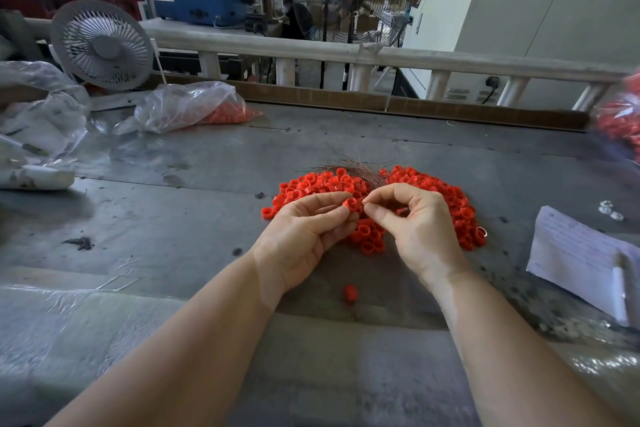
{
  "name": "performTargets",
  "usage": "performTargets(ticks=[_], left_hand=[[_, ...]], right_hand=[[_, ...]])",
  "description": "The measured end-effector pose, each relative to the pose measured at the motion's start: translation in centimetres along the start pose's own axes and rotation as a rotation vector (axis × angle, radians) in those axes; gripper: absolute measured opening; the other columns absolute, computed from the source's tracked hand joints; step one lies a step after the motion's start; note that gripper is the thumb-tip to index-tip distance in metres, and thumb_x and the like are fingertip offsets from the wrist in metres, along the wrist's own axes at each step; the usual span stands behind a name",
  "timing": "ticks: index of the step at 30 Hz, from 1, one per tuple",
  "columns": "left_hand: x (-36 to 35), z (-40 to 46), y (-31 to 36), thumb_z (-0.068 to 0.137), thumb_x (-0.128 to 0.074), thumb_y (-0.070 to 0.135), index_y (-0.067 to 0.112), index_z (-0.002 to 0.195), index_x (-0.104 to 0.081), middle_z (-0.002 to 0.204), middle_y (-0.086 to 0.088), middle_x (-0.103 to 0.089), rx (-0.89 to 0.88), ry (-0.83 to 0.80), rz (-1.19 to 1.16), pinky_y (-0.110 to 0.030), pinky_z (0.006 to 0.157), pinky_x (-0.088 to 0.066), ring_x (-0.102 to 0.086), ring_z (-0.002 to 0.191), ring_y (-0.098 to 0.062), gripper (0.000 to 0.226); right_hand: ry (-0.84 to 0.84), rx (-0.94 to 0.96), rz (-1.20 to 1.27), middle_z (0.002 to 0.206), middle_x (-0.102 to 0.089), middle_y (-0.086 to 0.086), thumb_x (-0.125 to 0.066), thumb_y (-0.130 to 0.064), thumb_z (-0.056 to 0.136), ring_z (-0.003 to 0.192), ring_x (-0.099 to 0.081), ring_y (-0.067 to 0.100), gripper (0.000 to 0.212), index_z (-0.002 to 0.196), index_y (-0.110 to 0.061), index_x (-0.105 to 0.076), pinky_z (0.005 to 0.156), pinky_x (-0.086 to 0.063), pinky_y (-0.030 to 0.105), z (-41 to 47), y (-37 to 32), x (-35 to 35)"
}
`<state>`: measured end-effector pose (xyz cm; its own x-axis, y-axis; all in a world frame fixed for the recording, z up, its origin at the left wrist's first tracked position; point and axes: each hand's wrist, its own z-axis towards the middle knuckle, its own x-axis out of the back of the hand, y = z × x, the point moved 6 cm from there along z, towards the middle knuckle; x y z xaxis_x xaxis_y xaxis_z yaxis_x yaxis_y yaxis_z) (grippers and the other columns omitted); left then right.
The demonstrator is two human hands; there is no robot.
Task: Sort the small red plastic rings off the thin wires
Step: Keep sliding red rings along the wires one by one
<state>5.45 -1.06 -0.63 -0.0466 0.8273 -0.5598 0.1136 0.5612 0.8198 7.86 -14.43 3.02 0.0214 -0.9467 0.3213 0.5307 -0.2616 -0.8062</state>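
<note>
At the centre of the frame my left hand (304, 236) pinches a red ring (351, 203) in its fingertips, and my right hand (414, 229) meets it, thumb and forefinger closed on something too thin to make out. Behind them a heap of red rings (429, 191) lies on the grey bench (173, 184), with a bundle of thin wires (360, 168) at its far edge. One stray ring (350, 294) sits between my wrists. A clear bag of rings (194, 109) lies at upper left.
</note>
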Motion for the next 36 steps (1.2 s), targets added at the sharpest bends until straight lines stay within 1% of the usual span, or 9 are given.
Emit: performTargets(ticks=[4, 12, 16, 21, 23, 26, 30, 33, 36], left_hand=[[-0.02, 0.06, -0.05, 0.082, -0.054, -0.007, 0.002, 0.088, -0.066, 0.071, -0.01, -0.07, 0.002, -0.011, -0.018, -0.022, 0.063, -0.057, -0.069, 0.066, -0.014, 0.016], [-0.03, 0.12, -0.14, 0.086, -0.052, -0.002, 0.001, 0.093, -0.065, 0.072, -0.009, -0.069, 0.023, -0.024, -0.044, -0.023, 0.065, -0.058, -0.068, 0.065, -0.014, 0.015], [0.05, 0.15, -0.25, 0.086, -0.051, -0.002, 0.001, 0.091, -0.065, 0.073, -0.012, -0.066, 0.043, -0.027, -0.069, -0.023, 0.062, -0.057, -0.069, 0.066, -0.015, 0.015], [-0.07, 0.13, -0.25, 0.086, -0.052, -0.001, 0.002, 0.092, -0.065, 0.074, -0.011, -0.068, 0.045, -0.045, -0.057, -0.023, 0.061, -0.057, -0.069, 0.066, -0.015, 0.015], [-0.16, 0.07, -0.19, 0.084, -0.052, -0.001, 0.003, 0.091, -0.065, 0.074, -0.01, -0.07, 0.037, -0.058, -0.043, -0.023, 0.062, -0.057, -0.069, 0.067, -0.014, 0.015], [-0.19, 0.05, -0.17, 0.084, -0.052, -0.003, 0.004, 0.089, -0.065, 0.072, -0.01, -0.07, 0.027, -0.057, -0.04, -0.023, 0.062, -0.058, -0.068, 0.065, -0.014, 0.015], [-0.18, 0.04, -0.12, 0.083, -0.052, -0.004, 0.005, 0.088, -0.065, 0.07, -0.009, -0.069, 0.018, -0.056, -0.045, -0.023, 0.061, -0.057, -0.068, 0.064, -0.014, 0.017], [-0.13, 0.02, -0.12, 0.082, -0.053, -0.005, 0.006, 0.084, -0.068, 0.069, -0.01, -0.069, 0.017, -0.051, -0.042, -0.022, 0.059, -0.057, -0.068, 0.063, -0.015, 0.019], [-0.12, -0.01, -0.13, 0.074, -0.057, -0.004, 0.007, 0.077, -0.073, 0.071, -0.011, -0.07, 0.019, -0.045, -0.035, -0.022, 0.059, -0.057, -0.069, 0.064, -0.016, 0.019]], right_hand=[[-0.02, -0.004, 0.004, 0.06, -0.064, -0.017, -0.071, -0.003, 0.077, 0.063, -0.057, -0.008, 0.018, 0.069, -0.018, -0.069, 0.063, -0.039, 0.004, -0.03, 0.06, -0.2], [0.029, -0.009, 0.033, 0.063, -0.062, -0.012, -0.071, -0.002, 0.077, 0.063, -0.056, -0.004, 0.019, 0.071, -0.019, -0.066, 0.061, -0.041, 0.006, 0.03, 0.06, 0.24], [0.029, -0.01, 0.03, 0.064, -0.062, -0.011, -0.071, -0.003, 0.077, 0.063, -0.055, -0.003, 0.018, 0.07, -0.018, -0.066, 0.062, -0.043, 0.008, 0.01, -0.06, 0.23], [0.014, -0.026, 0.051, 0.06, -0.062, -0.014, -0.071, -0.004, 0.077, 0.061, -0.055, -0.002, 0.017, 0.069, -0.018, -0.066, 0.062, -0.045, 0.011, -0.09, -0.12, 0.05], [-0.009, -0.032, 0.073, 0.059, -0.062, -0.015, -0.071, -0.003, 0.077, 0.06, -0.055, -0.001, 0.018, 0.068, -0.017, -0.066, 0.061, -0.045, 0.011, -0.17, -0.14, -0.15], [-0.046, -0.056, 0.108, 0.06, -0.063, -0.01, -0.071, -0.002, 0.077, 0.06, -0.055, 0.003, 0.017, 0.068, -0.017, -0.067, 0.061, -0.045, 0.015, -0.14, 0.0, -0.47], [-0.047, -0.082, 0.151, 0.061, -0.063, -0.008, -0.071, -0.001, 0.076, 0.062, -0.056, 0.005, 0.018, 0.069, -0.016, -0.066, 0.061, -0.046, 0.016, -0.07, 0.28, -0.49], [-0.053, -0.093, 0.158, 0.063, -0.064, -0.004, -0.072, -0.001, 0.075, 0.063, -0.057, 0.01, 0.018, 0.068, -0.017, -0.066, 0.062, -0.048, 0.02, -0.12, 0.41, -0.53], [-0.061, -0.104, 0.169, 0.062, -0.064, -0.003, -0.072, -0.001, 0.075, 0.063, -0.058, 0.01, 0.019, 0.067, -0.017, -0.067, 0.061, -0.048, 0.019, -0.15, 0.4, -0.57]])
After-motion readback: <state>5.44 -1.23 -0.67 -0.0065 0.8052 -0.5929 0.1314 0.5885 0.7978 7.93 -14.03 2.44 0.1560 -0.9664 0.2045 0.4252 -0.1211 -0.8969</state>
